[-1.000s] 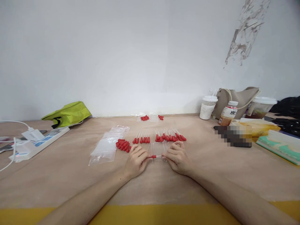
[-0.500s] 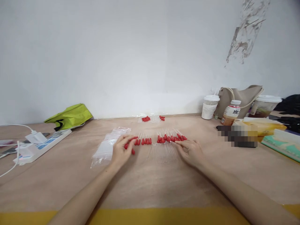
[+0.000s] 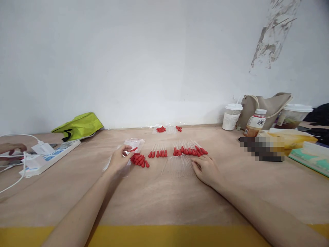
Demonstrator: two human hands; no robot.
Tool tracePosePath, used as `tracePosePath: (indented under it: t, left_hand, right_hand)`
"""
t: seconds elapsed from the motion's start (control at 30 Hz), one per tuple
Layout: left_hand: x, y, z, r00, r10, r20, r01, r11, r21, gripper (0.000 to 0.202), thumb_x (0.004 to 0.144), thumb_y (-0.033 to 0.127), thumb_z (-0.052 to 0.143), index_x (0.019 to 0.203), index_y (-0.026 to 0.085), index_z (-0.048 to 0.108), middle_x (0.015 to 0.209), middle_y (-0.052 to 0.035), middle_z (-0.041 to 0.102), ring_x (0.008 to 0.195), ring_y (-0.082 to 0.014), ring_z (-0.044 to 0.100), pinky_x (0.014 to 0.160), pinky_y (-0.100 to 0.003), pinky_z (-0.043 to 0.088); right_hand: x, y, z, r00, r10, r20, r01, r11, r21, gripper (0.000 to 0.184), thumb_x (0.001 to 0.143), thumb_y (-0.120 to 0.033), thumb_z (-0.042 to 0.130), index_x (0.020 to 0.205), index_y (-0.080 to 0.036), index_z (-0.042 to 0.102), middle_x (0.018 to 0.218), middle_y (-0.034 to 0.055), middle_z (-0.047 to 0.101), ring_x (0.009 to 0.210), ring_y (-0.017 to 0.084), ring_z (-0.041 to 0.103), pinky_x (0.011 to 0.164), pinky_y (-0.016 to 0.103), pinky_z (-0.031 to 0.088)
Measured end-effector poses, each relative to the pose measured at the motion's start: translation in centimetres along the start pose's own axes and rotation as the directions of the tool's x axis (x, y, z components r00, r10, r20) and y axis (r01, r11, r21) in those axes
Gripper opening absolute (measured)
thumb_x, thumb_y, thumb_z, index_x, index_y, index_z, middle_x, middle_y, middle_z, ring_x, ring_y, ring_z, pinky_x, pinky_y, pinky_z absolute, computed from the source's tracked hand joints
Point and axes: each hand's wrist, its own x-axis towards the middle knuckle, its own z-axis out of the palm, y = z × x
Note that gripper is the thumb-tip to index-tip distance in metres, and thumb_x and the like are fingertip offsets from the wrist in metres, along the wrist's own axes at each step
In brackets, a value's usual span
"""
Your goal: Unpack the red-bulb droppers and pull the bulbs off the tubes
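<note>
From one head-worn camera we look forward and down over the tabletop to the wall, our left hand and right hand fairly near.

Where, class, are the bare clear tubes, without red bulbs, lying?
In the head view, the bare clear tubes lie on the table slightly right of centre, just left of the right hand and nearer the camera than the red-bulbed tubes.
</note>
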Motion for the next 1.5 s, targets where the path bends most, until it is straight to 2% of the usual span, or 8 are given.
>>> tracePosePath:
  t: [0.27,0.5,0.63,0.9,1.03,1.2,1.37,1.5]
  left_hand:
    - [0.2,0.0,0.4,0.997,-0.032,0.064,0.026,0.995,0.093,0.033,0.067,0.047,0.053,0.081,0.019,0.063,0.076,-0.0022,0.064,0.060,-0.0149,0.052,0.057,-0.026,0.040]
    - [0.2,-0.1,0.3,0.997,-0.049,-0.053,0.055,0.991,0.121,0.036,0.072,0.050,0.046,0.083,0.022,0.065,0.086,-0.0032,0.063,0.074,-0.0191,0.054,0.064,-0.027,0.041]
    - [0.3,1.9,-0.2,0.986,0.069,-0.150,-0.034,0.974,0.223,0.026,0.072,0.043,0.049,0.075,0.024,0.066,0.096,-0.0038,0.061,0.090,-0.0235,0.053,0.078,-0.035,0.039]
    - [4.3,7.0,2.4,0.947,-0.007,0.321,-0.173,0.831,0.528,0.016,0.059,0.034,0.056,0.060,0.024,0.068,0.106,-0.0088,0.060,0.106,-0.0344,0.046,0.087,-0.050,0.028]
    - [6.5,7.3,5.3,0.918,-0.167,0.359,-0.078,0.812,0.579,0.013,0.050,0.029,0.062,0.047,0.017,0.060,0.079,-0.0158,0.066,0.095,-0.0391,0.053,0.080,-0.051,0.033]
    - [7.1,7.8,7.0,0.864,-0.309,0.397,-0.006,0.783,0.621,0.010,0.045,0.022,0.065,0.049,0.016,0.059,0.080,-0.0178,0.067,0.093,-0.0405,0.054,0.080,-0.055,0.032]
    - [7.2,9.0,6.0,0.846,-0.351,0.402,0.010,0.764,0.645,0.010,0.045,0.020,0.066,0.050,0.015,0.059,0.076,-0.0150,0.067,0.088,-0.0383,0.057,0.076,-0.050,0.038]
    - [6.2,10.4,3.4,0.902,-0.234,0.363,-0.041,0.791,0.610,0.014,0.063,0.027,0.056,0.062,0.015,0.061,0.079,-0.0145,0.065,0.087,-0.0338,0.058,0.070,-0.040,0.041]
  right_hand:
    - [0.1,-0.7,-0.4,1.000,-0.025,0.007,0.025,1.000,0.017,0.023,0.081,-0.034,0.045,0.083,-0.023,0.065,0.077,0.0032,0.066,0.079,0.018,0.055,0.076,0.031,0.031]
    - [0.0,-0.6,-0.4,0.999,-0.044,0.029,0.043,0.998,0.035,0.027,0.082,-0.040,0.044,0.087,-0.023,0.064,0.084,0.0044,0.066,0.082,0.019,0.055,0.082,0.034,0.031]
    - [0.0,-0.9,-0.6,0.998,-0.039,0.041,0.037,0.998,0.049,0.030,0.083,-0.043,0.042,0.084,-0.024,0.065,0.083,0.0034,0.067,0.082,0.019,0.056,0.082,0.035,0.029]
    - [0.6,-0.6,-1.3,0.995,0.085,0.046,-0.090,0.989,0.115,0.040,0.089,-0.038,0.030,0.067,-0.023,0.060,0.078,0.0006,0.066,0.082,0.017,0.056,0.081,0.035,0.029]
    - [0.8,0.4,-1.3,0.984,0.165,0.061,-0.172,0.976,0.132,0.047,0.089,-0.040,0.027,0.056,-0.020,0.054,0.066,0.0013,0.064,0.075,0.017,0.056,0.077,0.033,0.030]
    - [1.1,0.8,-1.2,0.971,0.218,0.094,-0.230,0.963,0.138,0.050,0.089,-0.041,0.024,0.052,-0.019,0.051,0.060,0.0009,0.059,0.067,0.015,0.054,0.072,0.029,0.031]
    - [1.1,0.6,-1.3,0.968,0.221,0.118,-0.237,0.961,0.145,0.050,0.089,-0.042,0.023,0.055,-0.019,0.050,0.061,0.0001,0.059,0.071,0.015,0.054,0.075,0.030,0.030]
    - [1.1,0.6,-1.2,0.975,0.190,0.114,-0.205,0.968,0.146,0.049,0.089,-0.042,0.023,0.055,-0.019,0.050,0.058,-0.0002,0.058,0.073,0.016,0.054,0.077,0.031,0.029]
